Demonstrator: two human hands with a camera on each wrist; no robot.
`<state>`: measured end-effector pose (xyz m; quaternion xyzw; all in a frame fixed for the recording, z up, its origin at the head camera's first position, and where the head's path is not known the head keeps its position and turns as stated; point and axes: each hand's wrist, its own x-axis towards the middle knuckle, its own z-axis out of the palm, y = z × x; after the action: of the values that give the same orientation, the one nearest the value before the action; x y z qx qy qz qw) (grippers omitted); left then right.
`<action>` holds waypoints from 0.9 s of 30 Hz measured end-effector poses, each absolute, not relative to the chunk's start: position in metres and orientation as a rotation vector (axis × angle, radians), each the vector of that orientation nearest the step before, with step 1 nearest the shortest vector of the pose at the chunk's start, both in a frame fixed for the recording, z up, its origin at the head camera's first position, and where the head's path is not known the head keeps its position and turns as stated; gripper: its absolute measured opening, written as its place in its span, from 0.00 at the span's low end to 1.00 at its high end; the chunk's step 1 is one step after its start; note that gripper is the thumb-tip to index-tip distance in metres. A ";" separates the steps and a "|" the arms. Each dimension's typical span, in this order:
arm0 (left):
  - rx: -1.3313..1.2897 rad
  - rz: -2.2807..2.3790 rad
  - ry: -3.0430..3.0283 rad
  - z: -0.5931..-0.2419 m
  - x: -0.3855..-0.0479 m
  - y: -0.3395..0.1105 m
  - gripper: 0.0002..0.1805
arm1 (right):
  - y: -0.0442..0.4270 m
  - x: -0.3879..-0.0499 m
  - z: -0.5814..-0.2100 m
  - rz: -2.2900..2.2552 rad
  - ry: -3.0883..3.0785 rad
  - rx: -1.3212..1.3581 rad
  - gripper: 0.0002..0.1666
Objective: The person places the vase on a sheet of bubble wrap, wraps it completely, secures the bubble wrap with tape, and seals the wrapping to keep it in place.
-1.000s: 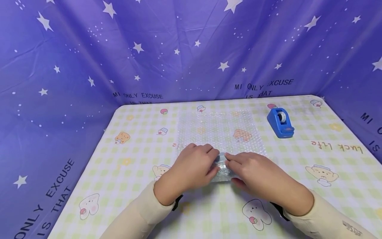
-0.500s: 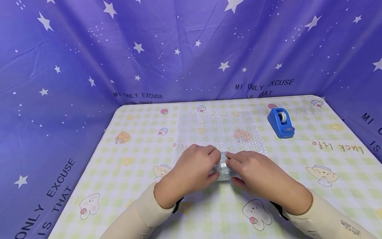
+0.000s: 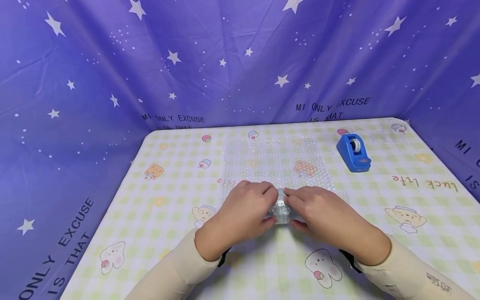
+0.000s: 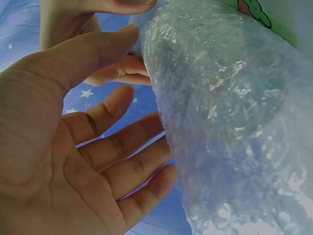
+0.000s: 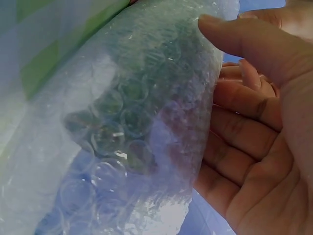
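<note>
A sheet of clear bubble wrap [image 3: 270, 156] lies on the table, its near end rolled up around something greenish-grey that I cannot make out. My left hand [image 3: 245, 210] holds the left part of the roll [image 3: 282, 207], and my right hand [image 3: 318, 211] holds the right part. In the left wrist view, the thumb lies at the edge of the bubble wrap [image 4: 225, 98], with the fingertips along or behind it. The right wrist view has the thumb on top of the wrapped bundle [image 5: 132, 107] and the fingers curled behind it.
A blue tape dispenser [image 3: 353, 153] with a roll of tape stands at the back right, beyond the bubble wrap. The checked tablecloth [image 3: 165, 233] covers the table. A purple star-patterned curtain [image 3: 232, 62] hangs behind and at both sides.
The roll has turned a little and its near edge has shifted slightly away from me. Both hands keep their hold and have barely moved. The tape dispenser stays in place.
</note>
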<state>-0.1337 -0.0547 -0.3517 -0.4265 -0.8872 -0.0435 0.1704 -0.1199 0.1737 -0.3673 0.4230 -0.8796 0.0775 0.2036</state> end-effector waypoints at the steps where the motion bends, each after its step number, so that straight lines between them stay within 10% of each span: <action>1: -1.210 -0.122 -2.522 -0.352 -0.134 -0.055 0.18 | 0.174 -0.120 -0.367 0.218 -2.456 1.180 0.25; 27: -1.192 -0.121 -2.548 -0.366 -0.135 -0.056 0.31 | 0.176 -0.125 -0.372 0.235 -2.482 1.146 0.31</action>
<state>-0.1348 -0.0560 -0.3660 -0.4178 -0.8929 -0.0423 0.1623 -0.1247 0.1758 -0.3720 0.4096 -0.8866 0.0841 0.1977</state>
